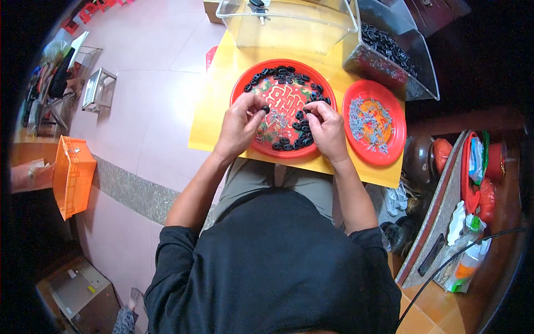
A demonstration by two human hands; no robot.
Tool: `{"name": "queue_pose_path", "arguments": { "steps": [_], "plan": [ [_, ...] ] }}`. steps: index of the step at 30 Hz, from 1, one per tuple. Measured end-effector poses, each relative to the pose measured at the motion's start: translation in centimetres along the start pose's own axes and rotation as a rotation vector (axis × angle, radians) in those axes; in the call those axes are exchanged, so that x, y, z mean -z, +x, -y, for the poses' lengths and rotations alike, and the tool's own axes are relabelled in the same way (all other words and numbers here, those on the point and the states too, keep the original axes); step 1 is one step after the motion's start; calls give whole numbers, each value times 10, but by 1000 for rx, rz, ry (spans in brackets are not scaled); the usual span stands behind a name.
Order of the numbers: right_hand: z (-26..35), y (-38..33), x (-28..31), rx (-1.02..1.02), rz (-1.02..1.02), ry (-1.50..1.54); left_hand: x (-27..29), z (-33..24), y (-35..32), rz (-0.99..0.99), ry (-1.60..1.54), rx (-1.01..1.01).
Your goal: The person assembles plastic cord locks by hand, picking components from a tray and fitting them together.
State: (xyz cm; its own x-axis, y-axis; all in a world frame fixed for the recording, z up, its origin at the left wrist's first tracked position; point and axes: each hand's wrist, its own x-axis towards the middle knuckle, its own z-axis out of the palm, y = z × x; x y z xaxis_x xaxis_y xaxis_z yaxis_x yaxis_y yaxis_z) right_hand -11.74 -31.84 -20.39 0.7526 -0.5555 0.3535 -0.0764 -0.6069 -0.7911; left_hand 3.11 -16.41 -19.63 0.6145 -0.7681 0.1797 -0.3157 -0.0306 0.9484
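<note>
My left hand (239, 125) is over the left side of a round red tray (238, 84), its thumb and forefinger pinched on a small black oval part (265, 109). On the tray's right side my right hand (327, 128) has its thumb and forefinger closed together; whatever is between them is too small to make out. Many black oval parts (285, 143) with holes lie around the tray's edge. Near its middle, on the gold pattern, is a loose heap of small silver metal pins (276, 121). A smaller red plate (389, 153) to the right holds more silver pins (361, 119).
Both red dishes rest on a yellow table (206, 125). Behind them stand a clear plastic box (289, 36) with keys on it and a clear bin (425, 67) of black parts. An orange crate (75, 175) and a metal stool (100, 89) are at left, a stone-edged shelf (428, 234) at right.
</note>
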Motion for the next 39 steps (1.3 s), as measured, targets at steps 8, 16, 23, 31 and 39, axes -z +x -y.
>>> {"name": "queue_pose_path", "arguments": {
  "steps": [8, 16, 23, 31, 39],
  "plan": [
    [-2, 3, -4, -18, 22, -105, 7, 5, -7, 148, -717, 383],
    [9, 5, -3, -27, 32, -43, 1, -1, -14, 151, -804, 403],
    [35, 0, -3, -28, 75, 141, -5, 7, -20, 164, -804, 394],
    [48, -4, 0, 95, 129, 164, -9, 3, -24, 185, -859, 394],
    [57, -11, -7, -130, 59, 367, -9, -7, -26, 202, -809, 384]
  ]
}}
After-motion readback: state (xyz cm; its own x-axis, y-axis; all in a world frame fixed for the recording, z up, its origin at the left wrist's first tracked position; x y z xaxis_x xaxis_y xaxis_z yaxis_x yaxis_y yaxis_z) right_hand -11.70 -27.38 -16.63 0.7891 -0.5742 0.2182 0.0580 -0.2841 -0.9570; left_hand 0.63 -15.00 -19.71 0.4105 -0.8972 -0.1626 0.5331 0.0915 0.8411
